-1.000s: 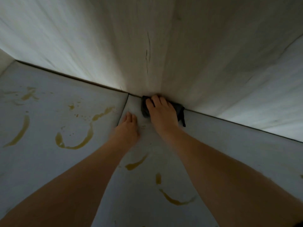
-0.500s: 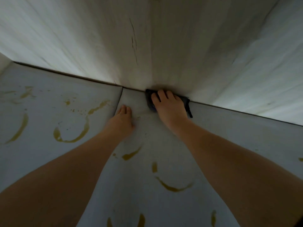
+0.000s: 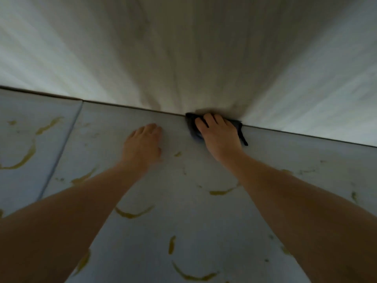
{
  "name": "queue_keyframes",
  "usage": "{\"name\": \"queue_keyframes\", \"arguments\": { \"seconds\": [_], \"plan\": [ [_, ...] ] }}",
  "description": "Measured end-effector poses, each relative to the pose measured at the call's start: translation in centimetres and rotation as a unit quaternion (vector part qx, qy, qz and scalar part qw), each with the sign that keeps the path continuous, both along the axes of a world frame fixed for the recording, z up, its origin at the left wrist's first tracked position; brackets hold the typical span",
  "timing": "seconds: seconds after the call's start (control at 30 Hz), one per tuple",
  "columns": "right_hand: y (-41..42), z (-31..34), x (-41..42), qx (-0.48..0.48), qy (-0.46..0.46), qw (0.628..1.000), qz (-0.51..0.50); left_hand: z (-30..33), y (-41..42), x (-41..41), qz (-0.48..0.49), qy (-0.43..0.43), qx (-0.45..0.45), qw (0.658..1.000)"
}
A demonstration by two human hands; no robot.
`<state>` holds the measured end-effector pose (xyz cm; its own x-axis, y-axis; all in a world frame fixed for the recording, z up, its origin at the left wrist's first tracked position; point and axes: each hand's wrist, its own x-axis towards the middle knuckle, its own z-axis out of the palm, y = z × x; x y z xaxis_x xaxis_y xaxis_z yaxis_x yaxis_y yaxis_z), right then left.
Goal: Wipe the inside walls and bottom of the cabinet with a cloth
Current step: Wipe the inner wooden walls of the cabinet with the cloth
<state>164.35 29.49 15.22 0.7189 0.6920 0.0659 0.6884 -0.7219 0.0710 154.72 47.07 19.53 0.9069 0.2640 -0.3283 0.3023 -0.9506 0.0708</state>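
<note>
Along the back-wall seam (image 3: 130, 106), my right hand (image 3: 219, 137) pressed the cloth (image 3: 192, 127) flat-fingered; my left hand (image 3: 142, 144) rested open, empty; firm strokes should lift the stains (image 3: 132, 214).

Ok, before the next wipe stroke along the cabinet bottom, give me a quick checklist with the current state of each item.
1. Cloth under the wiping hand: ok. The right hand presses the dark cloth flat.
2. Cloth at the back edge: ok. It sits where the cabinet bottom meets the back wall.
3. Left hand braced: ok, flat on the bottom, apart from the cloth.
4. Bottom clean: not ok. Yellow-brown stains remain on both panels.
5. Back wall clean: cannot tell, too blurred.
6. Cloth strap tucked in: not ok, it trails out beside the right hand.
</note>
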Motion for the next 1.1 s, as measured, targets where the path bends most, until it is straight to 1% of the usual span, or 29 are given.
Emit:
{"name": "queue_keyframes", "arguments": {
  "seconds": [0.1,0.17,0.3,0.37,0.47,0.57,0.73,0.93,1.1],
  "plan": [
    [-7.2,0.2,1.0,-0.015,0.036,0.999,-0.017,-1.0,-8.2,2.4,-0.054,-0.014,-0.032,0.998],
    [-12.1,0.3,1.9,-0.02,0.048,0.998,-0.037,-1.6,-12.8,3.6,-0.069,-0.013,-0.048,0.996],
    [-18.1,0.5,2.9,-0.009,0.041,0.997,-0.061,-2.9,-18.0,4.0,-0.05,0.018,-0.077,0.996],
    [-18.7,0.2,3.1,0.005,0.023,0.998,-0.066,-3.2,-18.5,3.9,-0.034,0.021,-0.079,0.996],
    [-17.8,-0.1,2.7,0.011,0.038,0.995,-0.089,-3.0,-18.1,4.3,-0.033,0.049,-0.078,0.995],
    [-17.3,0.0,2.5,0.017,0.056,0.992,-0.115,-2.9,-18.0,4.7,-0.056,0.078,-0.064,0.993],
    [-17.0,0.3,2.6,0.028,0.061,0.991,-0.117,-3.0,-18.7,5.1,-0.044,0.089,-0.052,0.994],
    [-16.4,-0.1,2.5,0.017,0.042,0.989,-0.138,-2.6,-18.5,4.9,-0.057,0.111,-0.058,0.991],
    [-16.5,-0.5,2.5,0.04,0.042,0.99,-0.132,-2.6,-18.2,5.1,-0.072,0.136,-0.057,0.986]
  ]
}}
